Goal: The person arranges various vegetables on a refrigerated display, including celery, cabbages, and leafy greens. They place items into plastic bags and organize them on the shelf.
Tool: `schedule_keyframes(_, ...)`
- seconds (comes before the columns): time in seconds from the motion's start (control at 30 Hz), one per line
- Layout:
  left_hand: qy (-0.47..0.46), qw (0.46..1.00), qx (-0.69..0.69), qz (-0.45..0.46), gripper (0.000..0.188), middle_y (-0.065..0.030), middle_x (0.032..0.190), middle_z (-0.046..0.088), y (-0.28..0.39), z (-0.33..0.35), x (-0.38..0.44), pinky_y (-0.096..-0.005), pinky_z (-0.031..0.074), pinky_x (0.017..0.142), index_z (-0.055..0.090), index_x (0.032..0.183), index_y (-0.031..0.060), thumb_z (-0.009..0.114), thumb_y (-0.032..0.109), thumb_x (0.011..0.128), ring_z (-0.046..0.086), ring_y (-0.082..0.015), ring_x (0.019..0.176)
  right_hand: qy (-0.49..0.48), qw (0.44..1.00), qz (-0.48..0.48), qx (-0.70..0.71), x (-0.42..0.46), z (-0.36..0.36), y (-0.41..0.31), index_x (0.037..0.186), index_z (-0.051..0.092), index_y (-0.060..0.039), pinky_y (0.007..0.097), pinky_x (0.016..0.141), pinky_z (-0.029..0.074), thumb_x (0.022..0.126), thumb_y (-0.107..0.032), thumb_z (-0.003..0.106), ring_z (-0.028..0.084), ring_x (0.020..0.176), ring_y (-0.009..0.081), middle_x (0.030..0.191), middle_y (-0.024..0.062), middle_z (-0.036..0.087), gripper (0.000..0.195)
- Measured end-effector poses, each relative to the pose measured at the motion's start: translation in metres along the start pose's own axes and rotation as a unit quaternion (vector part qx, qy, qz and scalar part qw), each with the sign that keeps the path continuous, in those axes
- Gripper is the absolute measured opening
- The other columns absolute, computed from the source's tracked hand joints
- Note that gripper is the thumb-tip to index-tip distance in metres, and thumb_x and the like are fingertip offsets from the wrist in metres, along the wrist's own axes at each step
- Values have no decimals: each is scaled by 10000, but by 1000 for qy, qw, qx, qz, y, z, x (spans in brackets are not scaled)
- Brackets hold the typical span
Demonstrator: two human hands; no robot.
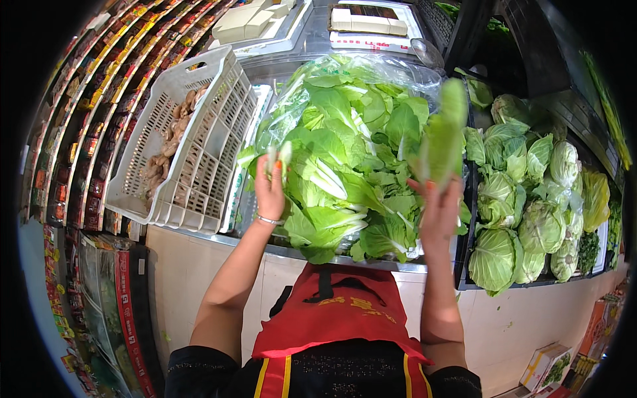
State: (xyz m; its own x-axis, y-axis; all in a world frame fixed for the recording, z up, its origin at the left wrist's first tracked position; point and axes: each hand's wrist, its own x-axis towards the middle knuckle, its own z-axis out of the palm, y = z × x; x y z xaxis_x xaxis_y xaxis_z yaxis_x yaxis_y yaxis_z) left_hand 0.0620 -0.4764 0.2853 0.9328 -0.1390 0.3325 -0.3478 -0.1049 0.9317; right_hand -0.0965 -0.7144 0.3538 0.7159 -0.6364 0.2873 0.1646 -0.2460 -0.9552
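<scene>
A heap of leafy greens [343, 149] with pale stems lies before me on the metal counter, partly in clear plastic film [293, 109]. My left hand [270, 186] is raised at the heap's left edge, its fingers around small pale stem pieces [278, 160]. At the right edge, my right hand [439, 209] is at the base of an upright, motion-blurred leafy green [444, 134]. The blur hides how its fingers meet the stem.
A white plastic crate [191, 144] holding ginger root [171, 142] stands tilted at left. Cabbages [495, 256] fill a dark-edged bin at right. Trays of tofu [368, 25] lie at the back. Packaged goods line shelves [99, 99] at far left.
</scene>
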Motion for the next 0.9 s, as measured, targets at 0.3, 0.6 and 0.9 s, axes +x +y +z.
schedule_keyframes(0.3,-68,948,222,217,273,-118,890,543,30,-29,8,-281,447,673,507,880,28,696,13,685,551,-226,797,-212,895,-136,-368,-38,127,103,1030,475,-3,396,645,443,695,-169,682,477,873,288,906,132,459,427)
schedule_keyframes(0.6,-375,821,306,302,514,-84,1143,530,-1,23,14,-467,189,1046,447,1093,104,708,129,652,475,-236,1120,-272,914,-53,-296,-19,116,93,973,489,-15,342,690,455,698,-109,673,521,873,272,960,143,524,343)
schedule_keyframes(0.9,-196,956,181,125,517,-139,992,553,48,3,81,-394,425,840,495,1120,43,709,192,674,523,-307,933,-223,952,-28,-208,-47,32,89,982,579,-46,339,734,454,716,-56,631,528,941,248,1049,116,538,272)
